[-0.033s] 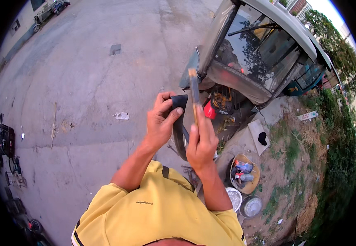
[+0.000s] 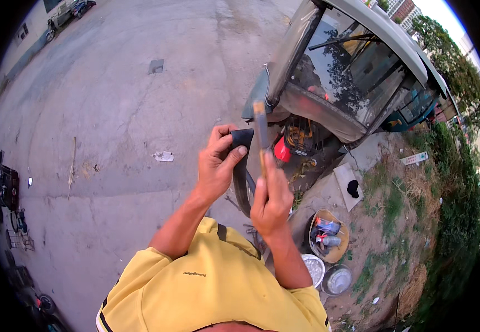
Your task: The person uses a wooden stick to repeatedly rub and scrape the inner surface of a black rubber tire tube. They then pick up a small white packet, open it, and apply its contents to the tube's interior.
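Note:
My left hand (image 2: 216, 160) pinches the folded upper end of a black rubber inner tube (image 2: 241, 180), thumb in front and fingers behind. From there the flattened tube hangs in a curve toward my waist. My right hand (image 2: 273, 199) is closed around the wooden handle of a narrow, flat, grey tool (image 2: 260, 124) that looks like a file. The tool points up and away from me, with a light brown far tip, and is blurred by motion. Its blade stands just right of the tube's folded end; I cannot tell whether they touch.
Ahead on the right stands a covered three-wheeled vehicle (image 2: 339, 77), with a crate (image 2: 302, 135) and a red object (image 2: 282, 149) beneath its front. By my right elbow are a tub of bottles (image 2: 339, 252), a white basin (image 2: 313, 265) and a metal pot (image 2: 337, 280). Motorbikes (image 2: 8, 188) line the left.
My right hand and the tool in it have shifted slightly down, toward me. The left hand and the inner tube have stayed put.

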`<action>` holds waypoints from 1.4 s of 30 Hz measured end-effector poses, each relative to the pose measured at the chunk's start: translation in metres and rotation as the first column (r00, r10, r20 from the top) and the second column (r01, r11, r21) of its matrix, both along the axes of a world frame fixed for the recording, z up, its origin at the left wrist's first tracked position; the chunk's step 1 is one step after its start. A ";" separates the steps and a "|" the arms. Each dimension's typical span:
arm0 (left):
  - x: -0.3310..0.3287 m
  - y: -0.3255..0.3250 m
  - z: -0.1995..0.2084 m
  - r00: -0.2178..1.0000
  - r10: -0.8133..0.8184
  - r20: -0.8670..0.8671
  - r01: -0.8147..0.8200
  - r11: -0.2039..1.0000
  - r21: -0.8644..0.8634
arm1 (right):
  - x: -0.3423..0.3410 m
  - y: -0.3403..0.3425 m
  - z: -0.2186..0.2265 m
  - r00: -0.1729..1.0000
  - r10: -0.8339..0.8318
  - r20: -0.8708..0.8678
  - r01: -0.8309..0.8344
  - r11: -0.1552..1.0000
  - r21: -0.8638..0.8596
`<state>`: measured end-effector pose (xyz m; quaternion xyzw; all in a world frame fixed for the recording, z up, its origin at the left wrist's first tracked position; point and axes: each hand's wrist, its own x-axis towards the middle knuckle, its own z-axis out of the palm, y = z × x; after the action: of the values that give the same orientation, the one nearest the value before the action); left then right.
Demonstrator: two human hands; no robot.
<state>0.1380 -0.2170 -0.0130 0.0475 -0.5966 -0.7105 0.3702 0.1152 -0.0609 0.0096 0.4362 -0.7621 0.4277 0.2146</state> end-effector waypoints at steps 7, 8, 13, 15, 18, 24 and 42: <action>-0.001 -0.002 -0.003 0.999 0.034 -0.021 -0.035 0.999 -0.039 | -0.013 -0.019 0.011 0.996 -0.020 0.089 0.008 0.990 0.139; 0.000 -0.004 -0.003 0.999 0.030 -0.022 -0.031 0.999 -0.039 | -0.011 -0.016 0.010 0.997 -0.002 0.078 -0.007 0.994 0.113; 0.001 -0.005 -0.008 0.997 0.077 -0.030 -0.081 0.981 -0.176 | 0.008 0.003 -0.007 0.994 0.012 0.107 -0.022 0.996 0.091; 0.001 -0.001 -0.010 0.997 0.077 -0.004 -0.077 0.988 -0.137 | -0.004 -0.007 0.002 0.994 0.005 0.109 -0.017 0.994 0.108; 0.001 -0.003 -0.007 0.998 0.070 0.005 -0.069 0.985 -0.160 | -0.024 -0.016 0.023 0.993 0.025 0.118 -0.029 0.999 0.036; -0.003 -0.004 -0.018 0.994 0.084 -0.069 -0.096 0.974 -0.206 | 0.009 0.014 0.004 0.980 0.053 0.192 -0.075 0.991 0.108; -0.002 -0.006 -0.017 0.997 0.011 0.080 -0.005 0.997 -0.072 | -0.024 -0.006 0.008 0.996 0.058 0.069 -0.056 0.998 -0.020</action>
<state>0.1361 -0.2232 -0.0299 0.0649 -0.6360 -0.6845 0.3503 0.0916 -0.0674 0.0175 0.4406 -0.7524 0.4554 0.1796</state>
